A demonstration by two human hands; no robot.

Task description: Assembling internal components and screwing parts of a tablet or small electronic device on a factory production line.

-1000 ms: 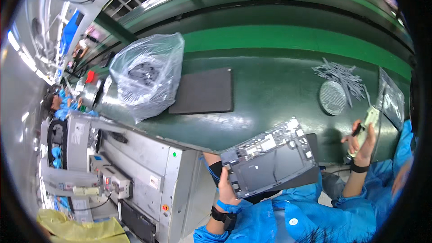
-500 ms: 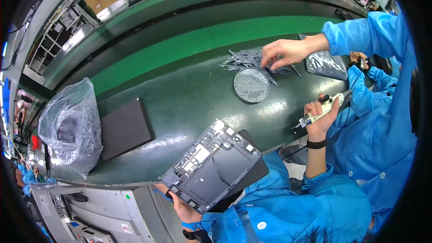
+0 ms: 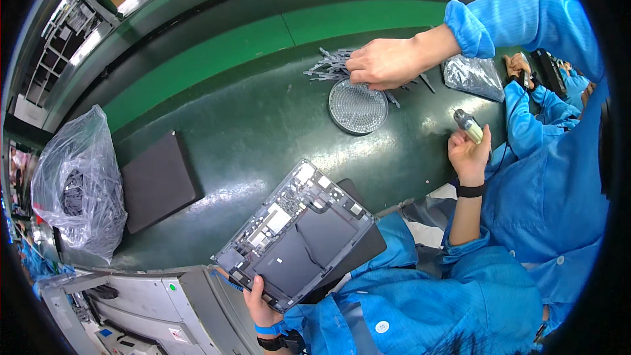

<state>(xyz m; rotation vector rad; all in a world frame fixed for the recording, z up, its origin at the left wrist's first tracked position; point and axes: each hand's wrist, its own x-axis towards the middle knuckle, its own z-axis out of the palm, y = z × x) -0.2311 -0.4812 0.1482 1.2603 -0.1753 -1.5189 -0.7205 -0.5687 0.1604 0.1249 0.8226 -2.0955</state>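
Observation:
My left hand grips the near left edge of an opened laptop base, its thumb over the rim. Circuit board and dark battery lie exposed, and a dark panel shows under its right side. Off to the right, my right hand, palm up, is closed round a pale electric screwdriver tilted away from me, apart from the laptop. A co-worker's hand reaches from the right over a round dish of small screws; its fingertips are at the dish's far rim, and what they hold is hidden.
Thin grey strips lie heaped behind the dish. A silvery clear bag rests farther right. On the left are a flat dark laptop-like slab and a large clear plastic bag. Another person's hands are at the far right.
My right hand has turned, so the screwdriver now points away instead of left. The co-worker's hand has moved from above the strips to the dish's far rim. The whole view has shifted slightly.

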